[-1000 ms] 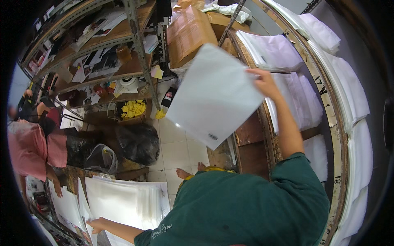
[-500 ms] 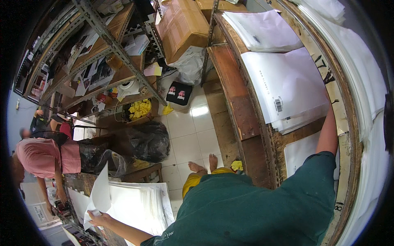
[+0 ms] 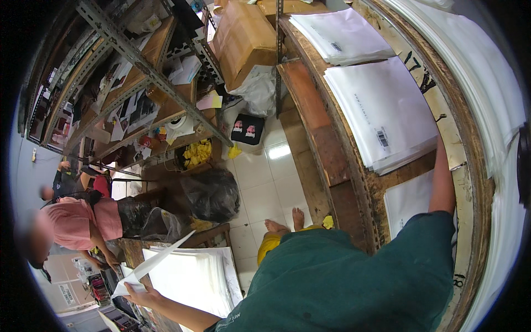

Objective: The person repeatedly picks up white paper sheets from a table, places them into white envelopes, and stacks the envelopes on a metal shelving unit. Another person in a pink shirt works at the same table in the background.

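A white sheet (image 3: 152,265) is grasped in the left hand (image 3: 139,296), one end pinched by the fingers while the rest is left slanting up over the left edge of the paper stack (image 3: 188,274). That stack is borne by the table (image 3: 134,250). The right forearm (image 3: 443,185) is extended along the rack (image 3: 369,191), beside the lower stack (image 3: 408,202); the right hand is hidden behind the curved shelf edge near the middle stack (image 3: 390,113), so whether its fingers are clenched or released cannot be told. A barcode is printed on the top sheet of the middle stack, and an upper stack (image 3: 343,36) is laid out just beyond it. At the table's far end, a co-worker in pink (image 3: 77,221) is seen with lowered arms. A black bag (image 3: 213,193) and a folded black cloth (image 3: 247,129) are seen on the floor.
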Tool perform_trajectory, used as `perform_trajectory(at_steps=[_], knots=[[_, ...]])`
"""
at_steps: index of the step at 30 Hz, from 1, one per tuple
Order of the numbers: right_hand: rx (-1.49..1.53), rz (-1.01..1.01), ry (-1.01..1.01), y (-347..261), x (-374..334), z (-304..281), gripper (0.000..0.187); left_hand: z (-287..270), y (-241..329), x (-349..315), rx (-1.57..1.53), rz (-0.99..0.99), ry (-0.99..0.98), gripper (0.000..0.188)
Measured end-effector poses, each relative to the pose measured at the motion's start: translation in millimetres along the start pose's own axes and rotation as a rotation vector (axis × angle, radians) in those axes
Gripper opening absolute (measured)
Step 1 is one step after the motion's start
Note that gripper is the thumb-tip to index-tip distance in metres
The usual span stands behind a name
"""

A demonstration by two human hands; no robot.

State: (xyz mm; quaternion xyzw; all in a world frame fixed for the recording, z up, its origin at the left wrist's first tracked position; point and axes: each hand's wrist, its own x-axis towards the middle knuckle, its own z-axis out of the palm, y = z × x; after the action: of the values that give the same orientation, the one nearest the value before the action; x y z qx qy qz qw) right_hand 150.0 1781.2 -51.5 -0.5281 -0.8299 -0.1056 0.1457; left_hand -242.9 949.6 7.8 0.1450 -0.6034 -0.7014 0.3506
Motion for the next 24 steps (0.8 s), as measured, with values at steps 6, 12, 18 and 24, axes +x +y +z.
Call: perform_trajectory(at_steps=[6,12,18,24], knots=[[0.002,-0.038,-0.060,-51.6,-33.3,19.8,0.050,44.2,43.4,-48.8,0.067,-0.032,-0.213,0.061],[0.108,-0.093,-0.029,-44.1,-43.5,36.9,0.051,45.2,62.6,-61.0,0.028,0.039,-0.514,0.062],[0.232,-0.082,-0.004,-55.3,-33.0,19.1,0.052,62.0,78.3,-79.9,-0.016,-0.029,-0.895,0.056],[0.504,-0.516,0.240,-188.8,-71.9,-124.1,0.048,96.6,118.4,-120.3,0.252,-0.061,-1.590,0.036]])
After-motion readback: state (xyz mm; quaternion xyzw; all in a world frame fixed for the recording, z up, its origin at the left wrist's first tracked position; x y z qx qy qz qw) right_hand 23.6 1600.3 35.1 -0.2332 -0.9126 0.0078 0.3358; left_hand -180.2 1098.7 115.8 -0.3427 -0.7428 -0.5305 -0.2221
